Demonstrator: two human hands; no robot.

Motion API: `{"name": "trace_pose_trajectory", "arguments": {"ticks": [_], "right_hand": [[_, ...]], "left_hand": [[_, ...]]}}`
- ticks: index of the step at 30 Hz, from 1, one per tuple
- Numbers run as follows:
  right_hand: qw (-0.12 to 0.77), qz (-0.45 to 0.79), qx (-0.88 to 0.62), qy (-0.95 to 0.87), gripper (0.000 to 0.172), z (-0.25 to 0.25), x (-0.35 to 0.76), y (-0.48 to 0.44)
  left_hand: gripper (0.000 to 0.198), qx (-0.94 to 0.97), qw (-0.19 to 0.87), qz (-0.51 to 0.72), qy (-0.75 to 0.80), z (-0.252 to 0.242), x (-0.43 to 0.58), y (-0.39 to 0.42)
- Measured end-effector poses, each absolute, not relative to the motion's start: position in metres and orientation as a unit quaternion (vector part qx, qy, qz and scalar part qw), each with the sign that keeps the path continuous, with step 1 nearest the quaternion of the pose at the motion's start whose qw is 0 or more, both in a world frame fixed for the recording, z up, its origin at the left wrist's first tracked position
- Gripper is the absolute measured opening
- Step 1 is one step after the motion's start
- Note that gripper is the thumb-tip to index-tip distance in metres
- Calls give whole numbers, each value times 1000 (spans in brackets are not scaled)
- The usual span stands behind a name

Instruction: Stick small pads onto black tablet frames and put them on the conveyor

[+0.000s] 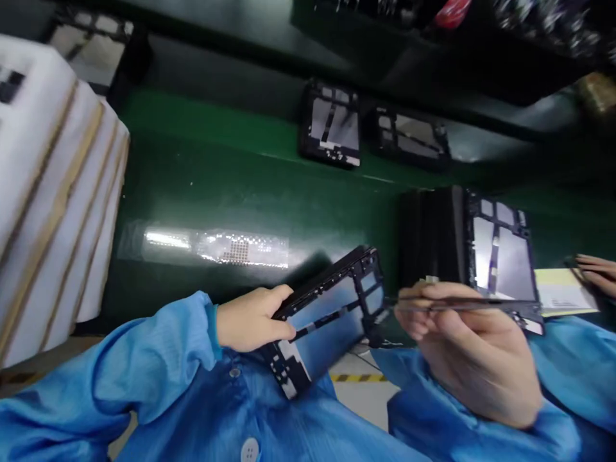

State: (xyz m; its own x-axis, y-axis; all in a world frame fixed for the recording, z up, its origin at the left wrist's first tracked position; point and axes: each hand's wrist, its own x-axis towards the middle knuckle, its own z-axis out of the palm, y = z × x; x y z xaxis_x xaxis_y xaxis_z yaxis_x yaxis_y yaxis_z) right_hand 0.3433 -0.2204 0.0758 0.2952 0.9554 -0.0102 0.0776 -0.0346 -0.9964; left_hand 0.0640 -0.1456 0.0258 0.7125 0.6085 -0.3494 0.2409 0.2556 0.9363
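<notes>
Green table (192,173): left hand (255,319) grips a frame (327,333), right hand (474,353) pinches tweezers (505,300) near it; that frame looks not done yet.

Holding a black frame (332,327) in the left hand (255,319), slanted up to the right, face up. Shows a blue-grey panel (332,350), a dark lengthwise strip (327,319), two panes (374,299) at the upper end and pale patches (290,351) at the lower. Holding slim dark tweezers (505,301) in the right hand (474,356), nearly level, with blurred tips near that upper end.
</notes>
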Motion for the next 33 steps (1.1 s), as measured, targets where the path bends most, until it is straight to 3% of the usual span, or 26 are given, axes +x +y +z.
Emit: {"name": "trace_pose_trajectory", "arguments": {"ticks": [6, 10, 15, 29, 33], "right_hand": [[446, 529, -490, -530, 13, 39, 281, -132], [383, 508, -453, -624, 27, -1, 256, -80], [339, 499, -428, -674, 27, -13, 259, -73], [330, 479, -444, -682, 22, -12, 262, -71], [338, 529, -440, -643, 19, -2, 267, -72]], "left_hand": [[11, 698, 497, 172, 486, 44, 41, -75], [7, 816, 368, 45, 444, 35, 26, -20], [11, 833, 386, -16, 397, 25, 19, -14], [18, 792, 385, -56, 470, 29, 30, -16], [22, 786, 393, -67, 473, 30, 30, -16]]}}
